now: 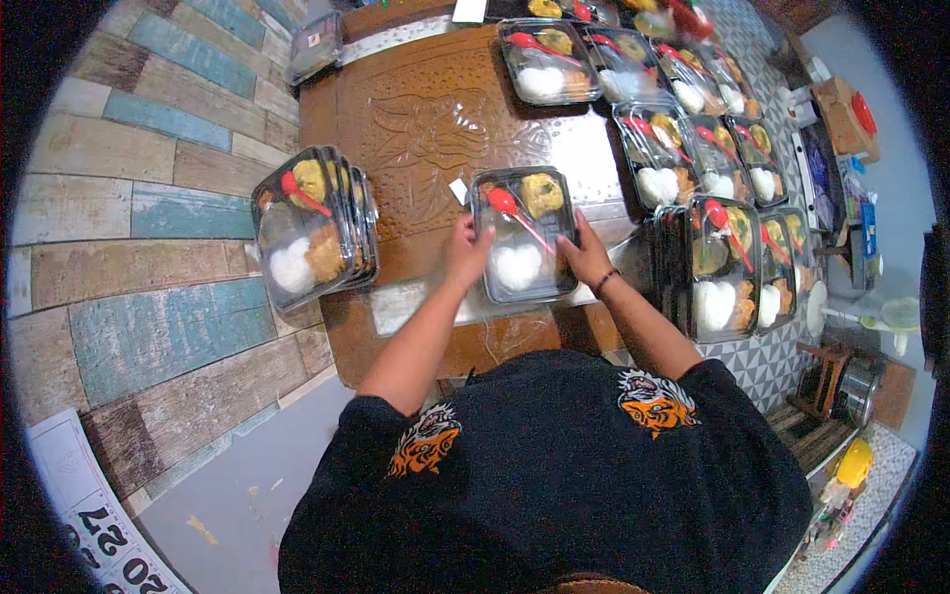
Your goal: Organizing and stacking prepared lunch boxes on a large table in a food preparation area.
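Between my two hands is a lidded plastic meal tray [528,236] with white rice, yellow food and a red spoon [503,202] under its clear lid. My left hand [467,252] grips its left side and my right hand [586,252] its right side, low on the edge. A small white paper piece [459,191] lies by the tray's upper left corner. Left of it, a stack of similar filled trays [315,226] stands at the table's left edge. More filled trays stand in stacks on the right [724,275], beyond my right hand.
The carved wooden table [438,119] has a clear plastic cover. Rows of filled trays [549,63] stand at its far right. A stack of clear lids or containers [315,48] sits at the far left corner. A wood-plank-patterned wall [171,171] borders the left side.
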